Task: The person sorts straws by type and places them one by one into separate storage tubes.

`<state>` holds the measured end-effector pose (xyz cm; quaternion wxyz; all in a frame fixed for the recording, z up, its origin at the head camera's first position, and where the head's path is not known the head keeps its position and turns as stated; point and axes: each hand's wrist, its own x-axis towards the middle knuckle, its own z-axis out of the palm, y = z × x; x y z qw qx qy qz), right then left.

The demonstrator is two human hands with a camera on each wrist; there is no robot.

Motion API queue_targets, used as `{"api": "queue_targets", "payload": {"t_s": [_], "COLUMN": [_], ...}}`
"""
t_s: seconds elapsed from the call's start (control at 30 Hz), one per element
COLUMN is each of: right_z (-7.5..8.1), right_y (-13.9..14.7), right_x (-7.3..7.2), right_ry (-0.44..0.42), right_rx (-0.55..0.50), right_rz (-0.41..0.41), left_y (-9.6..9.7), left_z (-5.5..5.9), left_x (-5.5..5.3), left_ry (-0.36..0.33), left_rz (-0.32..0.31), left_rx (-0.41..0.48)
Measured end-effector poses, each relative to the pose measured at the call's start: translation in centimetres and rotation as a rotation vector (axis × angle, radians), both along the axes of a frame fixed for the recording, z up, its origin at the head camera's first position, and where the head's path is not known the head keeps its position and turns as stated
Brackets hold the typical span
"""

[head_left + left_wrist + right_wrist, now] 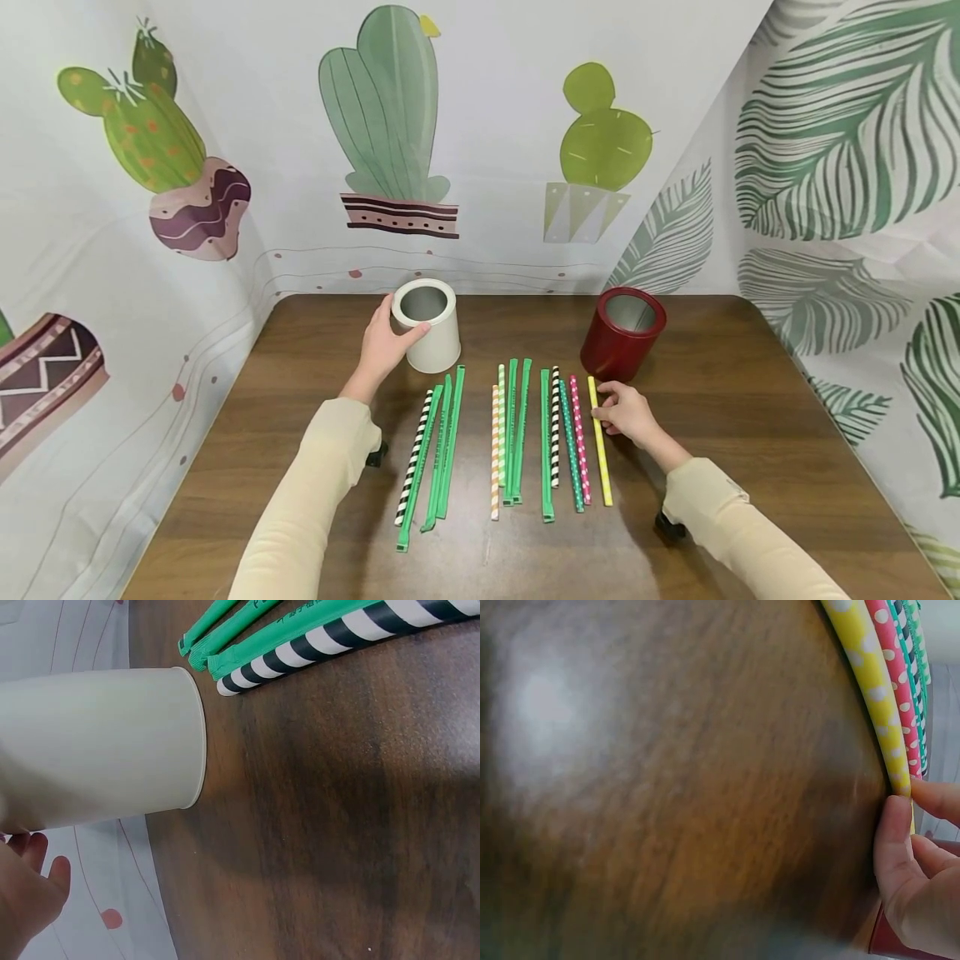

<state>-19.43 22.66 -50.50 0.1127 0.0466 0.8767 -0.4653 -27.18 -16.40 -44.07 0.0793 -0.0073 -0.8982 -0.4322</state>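
Your right hand (626, 412) pinches the yellow paper straw with white dots (602, 467) near its far end, between thumb and fingers. That straw is the rightmost in the row; its long axis runs from your side of the desk (262, 467) towards the back, the far end angled slightly left. You can't tell whether the pinched end touches the wood. Your left hand (386, 343) grips the off-white cylindrical can (441, 346) near its rim, thumb on the near side; the can stands mouth up.

Just behind your right fingers is a dark red cylindrical can (617, 350), also mouth up. Left of the yellow straw lie a pink dotted straw (581, 442), a teal dotted straw (572, 446) and a black-and-white striped straw (555, 433), all roughly lengthwise. Green-wrapped straws (452, 442) lie in three groups, their dark printing too small for you to read. Beyond the back edge hangs a pale cloth printed with cacti (510, 125).
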Motion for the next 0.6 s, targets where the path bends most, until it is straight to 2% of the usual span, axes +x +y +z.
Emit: {"api": "queue_targets", "payload": {"t_s": [0.6], "right_z": [0.2], "right_y": [-1.2], "right_x": [-0.8], "right_ry": [0.016], "right_rx": [0.193], "right_rz": [0.002], "left_y": [0.0], "left_z": [0.0], "left_x": [-0.1], "left_ry": [0.013], "left_rz": [-0.008], "left_rx": [0.002]}}
